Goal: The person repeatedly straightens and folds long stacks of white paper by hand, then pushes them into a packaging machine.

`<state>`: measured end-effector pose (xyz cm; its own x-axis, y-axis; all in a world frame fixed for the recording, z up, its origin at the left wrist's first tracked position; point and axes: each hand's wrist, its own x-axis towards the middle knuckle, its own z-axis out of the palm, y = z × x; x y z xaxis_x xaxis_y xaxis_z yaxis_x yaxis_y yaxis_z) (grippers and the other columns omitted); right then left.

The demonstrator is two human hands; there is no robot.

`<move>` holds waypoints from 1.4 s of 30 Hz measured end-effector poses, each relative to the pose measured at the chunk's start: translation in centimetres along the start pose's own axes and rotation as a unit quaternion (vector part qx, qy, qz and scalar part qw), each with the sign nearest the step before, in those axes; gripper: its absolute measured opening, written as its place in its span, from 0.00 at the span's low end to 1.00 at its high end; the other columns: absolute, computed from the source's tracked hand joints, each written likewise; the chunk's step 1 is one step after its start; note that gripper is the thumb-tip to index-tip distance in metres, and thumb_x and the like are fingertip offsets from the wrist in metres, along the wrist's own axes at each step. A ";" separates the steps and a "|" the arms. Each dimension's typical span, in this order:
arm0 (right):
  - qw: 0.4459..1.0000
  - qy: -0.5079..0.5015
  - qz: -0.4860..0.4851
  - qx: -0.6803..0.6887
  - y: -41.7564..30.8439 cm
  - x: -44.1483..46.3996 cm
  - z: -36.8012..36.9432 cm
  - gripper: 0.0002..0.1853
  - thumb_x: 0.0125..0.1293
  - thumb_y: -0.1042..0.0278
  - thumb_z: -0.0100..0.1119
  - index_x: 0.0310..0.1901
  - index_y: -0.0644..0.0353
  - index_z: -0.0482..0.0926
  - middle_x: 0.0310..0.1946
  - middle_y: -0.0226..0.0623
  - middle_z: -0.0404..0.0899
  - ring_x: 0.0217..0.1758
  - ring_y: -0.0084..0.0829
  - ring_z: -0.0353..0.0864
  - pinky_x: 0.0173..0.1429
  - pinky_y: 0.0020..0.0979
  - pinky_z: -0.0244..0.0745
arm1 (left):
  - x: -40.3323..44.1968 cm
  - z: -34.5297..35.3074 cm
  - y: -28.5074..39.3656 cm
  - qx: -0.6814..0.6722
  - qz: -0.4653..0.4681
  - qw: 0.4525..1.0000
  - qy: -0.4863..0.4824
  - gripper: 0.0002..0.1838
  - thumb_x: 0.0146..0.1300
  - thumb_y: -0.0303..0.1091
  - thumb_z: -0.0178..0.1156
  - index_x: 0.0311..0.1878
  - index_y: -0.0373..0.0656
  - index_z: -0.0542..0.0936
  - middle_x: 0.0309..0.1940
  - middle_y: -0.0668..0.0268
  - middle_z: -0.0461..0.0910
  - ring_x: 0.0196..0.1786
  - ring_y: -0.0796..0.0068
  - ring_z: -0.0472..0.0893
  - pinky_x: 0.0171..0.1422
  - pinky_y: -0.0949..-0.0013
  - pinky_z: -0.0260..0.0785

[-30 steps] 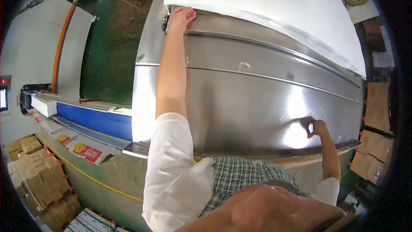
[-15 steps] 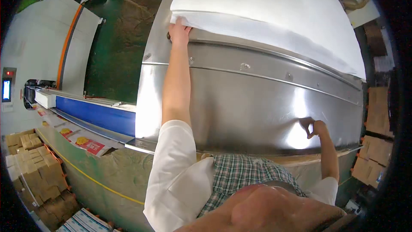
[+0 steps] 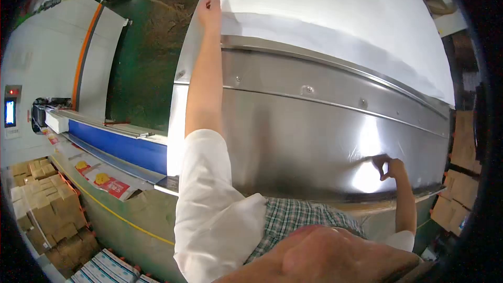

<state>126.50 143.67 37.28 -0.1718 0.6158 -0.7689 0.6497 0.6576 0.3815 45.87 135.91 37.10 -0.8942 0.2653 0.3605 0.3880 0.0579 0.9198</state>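
Note:
A wide white stack of thin, soft-looking sheets [image 3: 325, 0] lies across the far part of the steel table [image 3: 298, 141]. My left hand [image 3: 210, 13] is at the left edge of the stack, arm stretched out, its fingers curled in. Whether a sheet edge is pinched there is hidden. Over the near right part of the steel, my right hand [image 3: 390, 167] hangs with thumb and fingers bent together into a loop. Nothing shows in it, and a bright reflection lies beside it.
A blue conveyor belt [image 3: 120, 147] runs from the table's left side to a white machine [image 3: 42, 57] with a lit display. Printed red-and-white packaging [image 3: 107, 179] lies along the belt. Cardboard boxes [image 3: 50, 199] are stacked at lower left, with more boxes [image 3: 457, 194] at right.
My left hand has left the stack's front edge and moved farther away along its left side. The front sheet edge has shifted slightly. My right hand stays nearly in place, fingers curled closer.

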 end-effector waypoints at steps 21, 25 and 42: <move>0.999 0.019 0.038 0.006 -0.5 -0.9 -0.1 0.36 0.14 0.43 0.75 0.27 0.61 0.77 0.29 0.41 0.79 0.35 0.39 0.79 0.40 0.35 0.75 | 2.6 0.2 -2.7 -0.195 -0.168 0.953 -0.159 0.12 0.54 0.36 0.53 0.36 0.37 0.75 0.31 0.66 0.74 0.37 0.76 0.72 0.44 0.75 0.62; 0.998 -0.045 0.047 0.018 -1.0 -1.1 -1.5 0.37 0.18 0.45 0.76 0.34 0.62 0.79 0.33 0.41 0.80 0.38 0.37 0.80 0.42 0.34 0.76 | 1.0 -1.3 -0.5 -0.206 -0.202 0.941 -0.176 0.12 0.54 0.37 0.53 0.33 0.37 0.75 0.30 0.66 0.74 0.36 0.76 0.72 0.42 0.73 0.63; 0.990 0.094 -0.054 0.095 -1.0 -1.9 -2.5 0.26 0.33 0.44 0.69 0.29 0.58 0.79 0.22 0.44 0.78 0.27 0.40 0.79 0.36 0.40 0.72 | -6.3 11.8 11.8 0.332 0.141 0.716 -0.598 0.55 0.35 0.76 0.54 0.63 0.45 0.62 0.58 0.55 0.67 0.62 0.57 0.64 0.63 0.54 0.56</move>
<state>124.32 142.91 39.65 -0.3702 0.6280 -0.6845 0.7445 0.6413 0.1857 58.73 146.30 43.84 -0.0823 0.9678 -0.2380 0.8914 0.1783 0.4166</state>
